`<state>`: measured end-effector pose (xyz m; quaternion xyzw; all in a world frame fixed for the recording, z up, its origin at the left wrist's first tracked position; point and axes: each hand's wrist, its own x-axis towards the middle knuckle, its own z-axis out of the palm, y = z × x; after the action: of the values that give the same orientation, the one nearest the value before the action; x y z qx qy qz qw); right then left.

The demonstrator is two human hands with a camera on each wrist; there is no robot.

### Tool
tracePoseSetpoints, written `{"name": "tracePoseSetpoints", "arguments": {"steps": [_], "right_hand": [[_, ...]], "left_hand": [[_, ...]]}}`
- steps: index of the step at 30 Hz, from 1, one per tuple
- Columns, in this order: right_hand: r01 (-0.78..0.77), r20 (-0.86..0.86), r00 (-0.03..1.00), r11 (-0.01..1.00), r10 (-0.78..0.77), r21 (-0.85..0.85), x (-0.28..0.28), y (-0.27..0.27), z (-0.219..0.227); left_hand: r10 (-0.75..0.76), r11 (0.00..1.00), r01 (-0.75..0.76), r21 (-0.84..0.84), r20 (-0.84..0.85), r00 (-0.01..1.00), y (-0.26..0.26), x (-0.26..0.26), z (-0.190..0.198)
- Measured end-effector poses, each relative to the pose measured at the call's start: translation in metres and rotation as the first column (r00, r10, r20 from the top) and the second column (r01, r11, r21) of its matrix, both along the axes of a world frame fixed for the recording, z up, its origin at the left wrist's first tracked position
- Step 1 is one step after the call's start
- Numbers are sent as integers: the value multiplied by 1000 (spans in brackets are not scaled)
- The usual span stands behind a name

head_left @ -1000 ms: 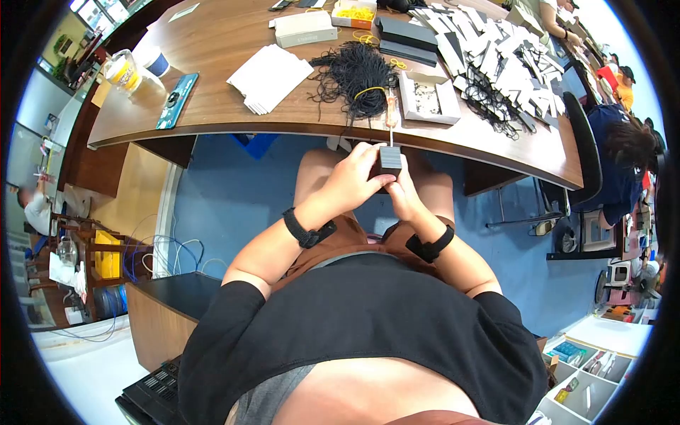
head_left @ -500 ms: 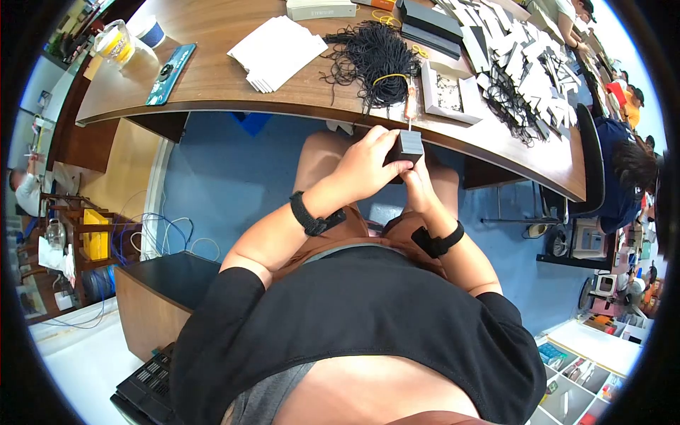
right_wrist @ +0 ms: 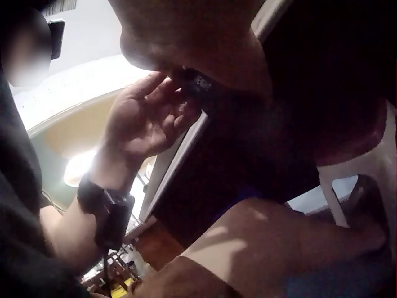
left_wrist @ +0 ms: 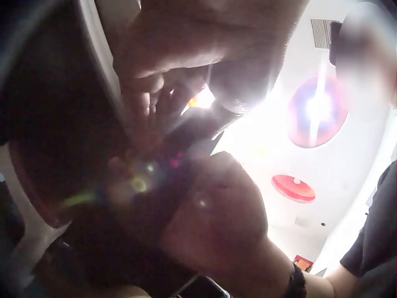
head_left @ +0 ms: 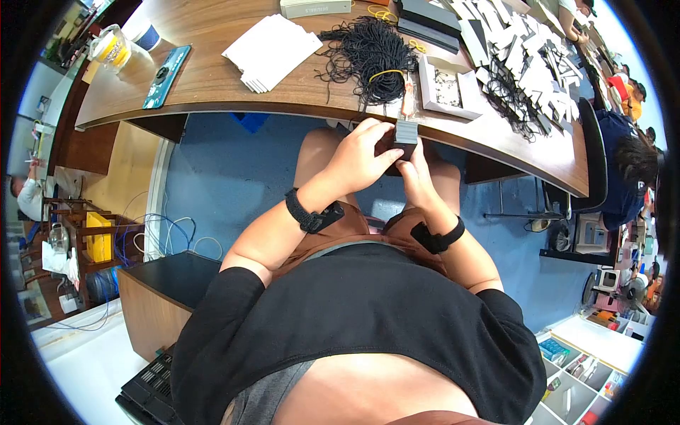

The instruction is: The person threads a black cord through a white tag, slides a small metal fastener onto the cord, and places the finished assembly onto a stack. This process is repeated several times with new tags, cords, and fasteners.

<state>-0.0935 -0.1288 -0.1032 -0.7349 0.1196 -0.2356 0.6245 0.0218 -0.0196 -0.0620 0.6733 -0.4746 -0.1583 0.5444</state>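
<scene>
A small dark block (head_left: 406, 132) with grooved lines across its upper face is held between both hands, just in front of the table's near edge. My left hand (head_left: 360, 157) grips it from the left, thumb at its lower front corner. From below and the right, my right hand (head_left: 417, 177) holds it with curled fingers. In the right wrist view the left hand (right_wrist: 149, 118) reaches up to the block's dark end (right_wrist: 201, 84). Beyond the block, a screwdriver (head_left: 408, 99) with an orange-tinted handle lies at the table edge, pointing toward me.
On the table (head_left: 205, 78) are a bundle of black cords (head_left: 372, 60), a white tray of small parts (head_left: 450, 88), stacked white cards (head_left: 273, 53), a teal box (head_left: 166, 76), cups (head_left: 113, 49) and a heap of white and black strips (head_left: 524, 57). A person sits at right (head_left: 623, 156).
The head view has shifted, so the table sits higher in it. Both hands keep their hold, and the block has tilted and moved slightly toward the table edge since half a second ago.
</scene>
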Motion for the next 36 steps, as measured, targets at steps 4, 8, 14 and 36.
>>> {"name": "tracePoseSetpoints", "arguments": {"steps": [4, 8, 14, 36], "right_hand": [[107, -168, 973, 957, -156, -268, -13, -6, 4], [345, -19, 938, 937, -346, -58, -19, 0, 26], [245, 15, 966, 937, -257, 249, -10, -8, 22], [412, 111, 911, 877, -396, -247, -7, 0, 30]], "left_hand": [[72, 997, -73, 7, 117, 991, 1, -4, 2], [118, 993, -120, 4, 161, 980, 0, -9, 4], [207, 972, -208, -112, -18, 978, -1, -14, 3], [229, 969, -246, -38, 515, 826, -1, -13, -1]]}}
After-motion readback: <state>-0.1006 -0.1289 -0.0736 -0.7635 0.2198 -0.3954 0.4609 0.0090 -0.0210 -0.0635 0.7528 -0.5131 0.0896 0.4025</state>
